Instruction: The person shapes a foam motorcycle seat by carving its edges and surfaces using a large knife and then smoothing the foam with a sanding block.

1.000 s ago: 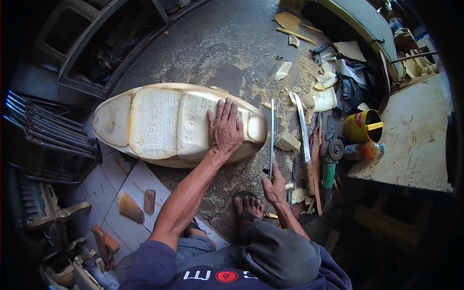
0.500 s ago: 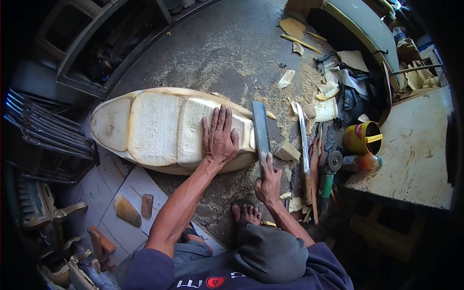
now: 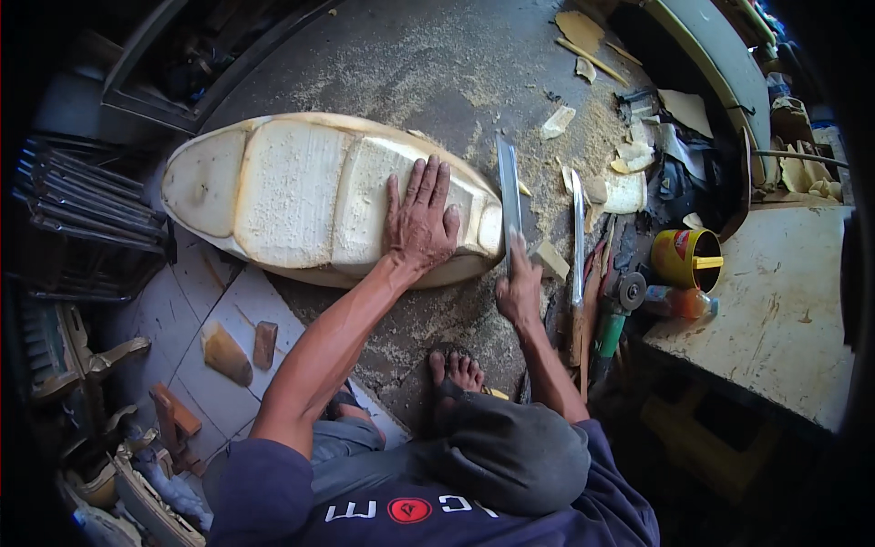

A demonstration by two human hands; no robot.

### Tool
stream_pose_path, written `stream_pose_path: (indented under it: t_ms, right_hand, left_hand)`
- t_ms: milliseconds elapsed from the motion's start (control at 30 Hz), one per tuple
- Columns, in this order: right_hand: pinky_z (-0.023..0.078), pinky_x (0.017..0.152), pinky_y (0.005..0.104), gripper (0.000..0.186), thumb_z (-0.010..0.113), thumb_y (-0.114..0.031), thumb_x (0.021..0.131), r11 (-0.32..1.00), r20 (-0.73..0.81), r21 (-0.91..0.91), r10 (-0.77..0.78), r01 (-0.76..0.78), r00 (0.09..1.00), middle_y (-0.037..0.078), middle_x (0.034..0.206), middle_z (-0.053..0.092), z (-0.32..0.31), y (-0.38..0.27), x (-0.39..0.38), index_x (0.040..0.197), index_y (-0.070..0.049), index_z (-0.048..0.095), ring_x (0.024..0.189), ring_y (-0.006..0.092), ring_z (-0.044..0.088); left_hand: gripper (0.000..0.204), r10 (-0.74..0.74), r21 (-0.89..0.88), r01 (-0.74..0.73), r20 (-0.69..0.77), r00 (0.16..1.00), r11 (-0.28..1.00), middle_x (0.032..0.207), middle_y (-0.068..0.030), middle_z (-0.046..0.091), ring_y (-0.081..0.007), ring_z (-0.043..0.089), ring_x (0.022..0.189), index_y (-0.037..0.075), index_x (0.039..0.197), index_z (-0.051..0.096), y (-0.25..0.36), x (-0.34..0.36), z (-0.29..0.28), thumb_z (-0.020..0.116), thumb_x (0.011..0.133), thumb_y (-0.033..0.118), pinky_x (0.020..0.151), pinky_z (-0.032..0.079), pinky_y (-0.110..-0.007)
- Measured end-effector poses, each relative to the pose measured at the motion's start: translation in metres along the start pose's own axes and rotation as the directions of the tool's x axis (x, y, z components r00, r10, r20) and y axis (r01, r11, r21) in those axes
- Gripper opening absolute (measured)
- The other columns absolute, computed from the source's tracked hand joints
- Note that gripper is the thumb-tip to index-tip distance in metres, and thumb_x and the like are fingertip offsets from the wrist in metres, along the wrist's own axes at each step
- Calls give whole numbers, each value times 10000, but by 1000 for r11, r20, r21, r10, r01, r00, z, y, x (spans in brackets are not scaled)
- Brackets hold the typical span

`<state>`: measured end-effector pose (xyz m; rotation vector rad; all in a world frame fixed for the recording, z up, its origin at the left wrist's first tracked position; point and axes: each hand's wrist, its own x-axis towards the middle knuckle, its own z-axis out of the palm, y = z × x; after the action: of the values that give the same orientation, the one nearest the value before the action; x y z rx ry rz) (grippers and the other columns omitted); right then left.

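Note:
A long, pale foam seat block (image 3: 287, 187), carved into sections and dusted with shavings, lies on the dark floor. My left hand (image 3: 419, 219) rests on its right-hand section, fingers out and slightly spread. My right hand (image 3: 518, 287) grips a long, flat metal blade (image 3: 509, 182), pointing away from me along the block's right end; whether it touches the foam I cannot tell. Just right of that hand are a small foam offcut (image 3: 553, 259), a long knife (image 3: 577, 246) with a wooden handle and an angle grinder (image 3: 617, 314).
A yellow tin (image 3: 684, 264) and a bottle sit beside a pale board (image 3: 756, 319) on the right. Foam scraps (image 3: 629, 159) litter the upper right. Metal frames (image 3: 91, 210) are stacked left. Loose wood pieces (image 3: 228, 356) lie on white tiles, lower left. My bare foot shows below the block.
The blade in my right hand has moved forward and closer to the block's end, turning to show more flat face. My left hand stays on the foam. The whole view has shifted a little.

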<state>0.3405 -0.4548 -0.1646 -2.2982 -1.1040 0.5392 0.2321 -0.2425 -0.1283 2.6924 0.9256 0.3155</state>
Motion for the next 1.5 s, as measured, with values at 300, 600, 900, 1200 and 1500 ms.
stream_pose_path:
  t_ms: [300, 600, 900, 1200, 1500]
  right_hand:
    - [405, 1013, 432, 980, 547, 66, 684, 999, -1, -26, -39, 39, 999, 170, 1667, 310, -16, 5, 41, 1619, -116, 316, 1092, 416, 519]
    - [382, 1048, 480, 991, 523, 90, 686, 997, 52, 42, -61, 59, 997, 228, 1642, 321, -19, 13, 41, 1626, -104, 280, 1269, 451, 484]
    - [388, 1015, 452, 948, 515, 79, 687, 991, -14, -22, -135, 134, 991, 227, 1637, 330, -18, 13, 46, 1602, -74, 320, 1295, 430, 506]
    - [392, 1022, 458, 915, 541, 35, 714, 997, 6, 58, -56, 55, 998, 268, 1621, 337, -2, -5, -2, 1596, -25, 306, 1199, 464, 509]
    - [392, 1060, 488, 931, 520, 49, 663, 992, 0, 95, -81, 80, 997, 258, 1588, 400, -8, -9, -50, 1576, -28, 355, 1229, 458, 539]
  left_hand:
    - [727, -2, -33, 1, -30, 1000, 999, 1685, -158, 253, -325, 222, 1563, 19, 1596, 304, 9, 10, -1, 469, 939, 283, 1248, 105, -612]
    - [759, 9, -65, -15, -90, 996, 998, 1677, -152, 274, -325, 235, 1557, 31, 1595, 312, 7, 25, -2, 493, 916, 317, 1254, 80, -602]
    - [751, -5, -78, -6, -139, 990, 997, 1672, -139, 291, -306, 246, 1556, 47, 1600, 311, 8, 25, -4, 493, 921, 311, 1257, 88, -599]
    - [753, -27, -73, 20, -92, 995, 997, 1680, -141, 271, -315, 244, 1556, 35, 1594, 315, 2, 17, -3, 485, 924, 331, 1259, 88, -605]
    - [741, -37, -80, 29, -92, 995, 996, 1677, -137, 277, -303, 221, 1563, 43, 1596, 313, -5, 24, -6, 485, 927, 311, 1257, 92, -603]
